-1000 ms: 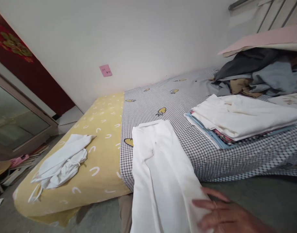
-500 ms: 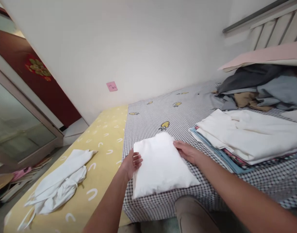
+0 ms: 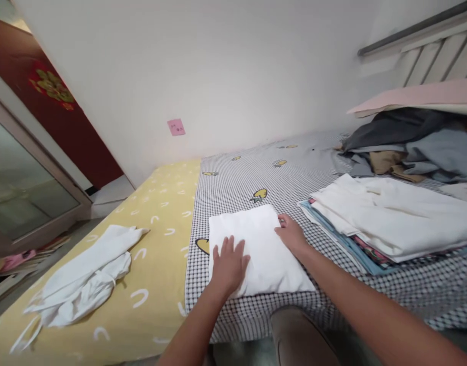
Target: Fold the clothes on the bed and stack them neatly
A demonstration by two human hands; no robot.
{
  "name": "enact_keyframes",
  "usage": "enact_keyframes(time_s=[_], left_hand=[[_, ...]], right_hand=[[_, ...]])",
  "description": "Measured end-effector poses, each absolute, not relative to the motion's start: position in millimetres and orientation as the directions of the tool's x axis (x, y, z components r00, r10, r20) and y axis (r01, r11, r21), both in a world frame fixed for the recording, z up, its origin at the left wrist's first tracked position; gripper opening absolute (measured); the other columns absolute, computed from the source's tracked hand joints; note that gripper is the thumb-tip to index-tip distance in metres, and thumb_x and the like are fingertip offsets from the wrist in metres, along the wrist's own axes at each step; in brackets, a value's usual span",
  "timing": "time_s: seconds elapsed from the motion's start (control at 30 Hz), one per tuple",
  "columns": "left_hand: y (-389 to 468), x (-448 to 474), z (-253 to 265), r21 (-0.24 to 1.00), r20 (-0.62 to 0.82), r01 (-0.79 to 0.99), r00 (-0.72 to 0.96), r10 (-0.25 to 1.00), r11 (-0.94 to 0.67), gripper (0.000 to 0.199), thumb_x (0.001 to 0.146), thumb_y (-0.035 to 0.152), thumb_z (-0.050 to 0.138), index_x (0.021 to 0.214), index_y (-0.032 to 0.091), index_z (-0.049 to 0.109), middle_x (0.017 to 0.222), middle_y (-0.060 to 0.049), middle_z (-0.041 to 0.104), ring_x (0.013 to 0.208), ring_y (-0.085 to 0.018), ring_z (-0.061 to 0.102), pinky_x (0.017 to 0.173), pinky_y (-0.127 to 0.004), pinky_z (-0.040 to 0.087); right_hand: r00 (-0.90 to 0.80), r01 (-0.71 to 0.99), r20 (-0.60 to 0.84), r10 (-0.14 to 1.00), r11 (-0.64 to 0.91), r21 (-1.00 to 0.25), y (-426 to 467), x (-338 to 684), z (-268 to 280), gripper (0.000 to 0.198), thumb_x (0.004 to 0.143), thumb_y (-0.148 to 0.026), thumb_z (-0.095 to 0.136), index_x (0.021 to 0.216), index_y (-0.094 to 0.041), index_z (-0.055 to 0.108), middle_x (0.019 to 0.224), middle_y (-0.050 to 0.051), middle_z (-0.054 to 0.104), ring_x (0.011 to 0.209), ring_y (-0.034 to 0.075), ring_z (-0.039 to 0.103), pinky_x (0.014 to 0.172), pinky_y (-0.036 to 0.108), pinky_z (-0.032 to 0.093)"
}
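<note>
A folded white cloth (image 3: pixel 262 254), roughly square and a little puffy, lies near the front edge of the checked bedding. My left hand (image 3: pixel 230 267) rests flat on its left part, palm down with the fingers spread. At the cloth's upper right edge is my right hand (image 3: pixel 292 235), its fingers loosely bent and thumb apart, touching the side. Whether any fabric is tucked under those fingertips cannot be made out.
A stack of folded clothes (image 3: pixel 393 218), white on top, lies to the right. Behind it sits a heap of dark and grey clothes (image 3: pixel 416 137). A crumpled white garment (image 3: pixel 88 279) with straps lies on the yellow sheet (image 3: pixel 161 274) at left.
My left hand has moved from the cloth's left edge onto its top and flattened there. My right hand stays at the right edge, fingers more bent. The cloth's left side looks straighter.
</note>
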State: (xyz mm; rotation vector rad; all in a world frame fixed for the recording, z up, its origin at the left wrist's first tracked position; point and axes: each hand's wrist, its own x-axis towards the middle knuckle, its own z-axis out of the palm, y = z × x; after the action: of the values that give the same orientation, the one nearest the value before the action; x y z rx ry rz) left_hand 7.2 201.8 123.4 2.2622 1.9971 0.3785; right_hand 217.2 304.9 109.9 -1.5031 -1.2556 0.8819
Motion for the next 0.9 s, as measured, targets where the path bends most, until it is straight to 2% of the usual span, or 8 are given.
enact_keyframes(time_s=[0.1, 0.2, 0.3, 0.4, 0.47, 0.6, 0.73, 0.9], left_hand=[[205.3, 2.1, 98.1, 0.146, 0.045, 0.97, 0.189, 0.981, -0.194, 0.056, 0.102, 0.042, 0.036, 0.156, 0.027, 0.039, 0.168, -0.012, 0.028, 0.157, -0.031, 0.021, 0.125, -0.064, 0.017], [205.5, -4.0, 90.1, 0.163, 0.079, 0.959, 0.221, 0.972, -0.231, 0.057, 0.102, 0.043, 0.036, 0.157, 0.028, 0.037, 0.168, -0.011, 0.027, 0.157, -0.031, 0.019, 0.126, -0.064, 0.014], [202.8, -4.5, 93.7, 0.25, 0.099, 0.943, 0.202, 0.974, -0.221, 0.056, 0.101, 0.041, 0.04, 0.155, 0.029, 0.041, 0.167, -0.01, 0.03, 0.157, -0.031, 0.021, 0.127, -0.064, 0.012], [200.0, -1.9, 95.2, 0.356, 0.145, 0.914, 0.152, 0.978, -0.195, 0.053, 0.1, 0.044, 0.043, 0.152, 0.034, 0.045, 0.166, -0.007, 0.035, 0.156, -0.031, 0.024, 0.127, -0.064, 0.011], [199.8, -1.2, 94.1, 0.413, 0.17, 0.892, 0.121, 0.978, -0.183, 0.052, 0.1, 0.047, 0.042, 0.15, 0.035, 0.048, 0.164, -0.005, 0.039, 0.156, -0.031, 0.025, 0.127, -0.063, 0.01], [210.0, -8.9, 97.5, 0.539, 0.133, 0.832, 0.071, 0.989, -0.132, 0.048, 0.098, 0.046, 0.045, 0.144, 0.035, 0.055, 0.162, -0.005, 0.043, 0.155, -0.031, 0.026, 0.127, -0.064, 0.006], [240.7, -29.7, 109.0, 0.699, 0.097, 0.715, -0.097, 0.991, 0.001, 0.038, 0.095, 0.041, 0.053, 0.13, 0.034, 0.066, 0.156, -0.005, 0.052, 0.152, -0.03, 0.034, 0.127, -0.062, 0.007], [278.3, -51.7, 109.2, 0.702, 0.087, 0.705, -0.227, 0.97, 0.102, 0.041, 0.099, 0.039, 0.043, 0.133, 0.033, 0.063, 0.158, -0.009, 0.05, 0.15, -0.03, 0.037, 0.126, -0.062, 0.013]], right_hand=[[0.226, 0.621, 0.302, 0.926, 0.101, -0.777, 292.9, 213.6, 128.5, 0.065, 0.077, -0.005, 0.053, 0.139, -0.022, 0.055, 0.144, 0.017, 0.057, 0.132, 0.034, 0.053, 0.111, 0.06, 0.037], [-0.054, 0.879, 0.63, 0.775, 0.336, -0.339, 278.1, 197.3, 142.5, 0.066, 0.089, -0.011, 0.048, 0.152, -0.028, 0.044, 0.162, 0.014, 0.038, 0.148, 0.034, 0.034, 0.118, 0.064, 0.023], [-0.293, 0.901, 0.541, 0.788, 0.417, -0.12, 270.3, 179.9, 130.3, 0.057, 0.1, -0.032, 0.043, 0.157, -0.034, 0.039, 0.167, 0.007, 0.032, 0.154, 0.035, 0.02, 0.122, 0.064, 0.013], [-0.237, 0.951, 0.211, 0.948, 0.27, -0.149, 272.9, 174.3, 100.1, 0.057, 0.103, -0.048, 0.033, 0.159, -0.037, 0.036, 0.168, 0.002, 0.032, 0.155, 0.035, 0.019, 0.121, 0.066, 0.015], [-0.149, 0.972, 0.087, 0.985, 0.162, -0.173, 276.6, 175.7, 84.3, 0.059, 0.104, -0.054, 0.026, 0.16, -0.037, 0.033, 0.169, 0.0, 0.028, 0.156, 0.034, 0.018, 0.12, 0.067, 0.017], [-0.152, 0.971, 0.107, 0.982, 0.169, -0.168, 279.1, 179.0, 76.8, 0.059, 0.104, -0.054, 0.025, 0.16, -0.037, 0.032, 0.169, -0.001, 0.027, 0.156, 0.033, 0.018, 0.121, 0.066, 0.016], [-0.151, 0.973, 0.143, 0.978, 0.173, -0.151, 277.2, 178.7, 79.5, 0.058, 0.105, -0.053, 0.027, 0.16, -0.036, 0.033, 0.169, -0.001, 0.028, 0.156, 0.033, 0.019, 0.121, 0.065, 0.016], [-0.136, 0.976, 0.146, 0.98, 0.158, -0.151, 277.6, 178.4, 78.0, 0.058, 0.105, -0.053, 0.027, 0.161, -0.037, 0.031, 0.169, -0.002, 0.028, 0.156, 0.033, 0.019, 0.121, 0.065, 0.016]])
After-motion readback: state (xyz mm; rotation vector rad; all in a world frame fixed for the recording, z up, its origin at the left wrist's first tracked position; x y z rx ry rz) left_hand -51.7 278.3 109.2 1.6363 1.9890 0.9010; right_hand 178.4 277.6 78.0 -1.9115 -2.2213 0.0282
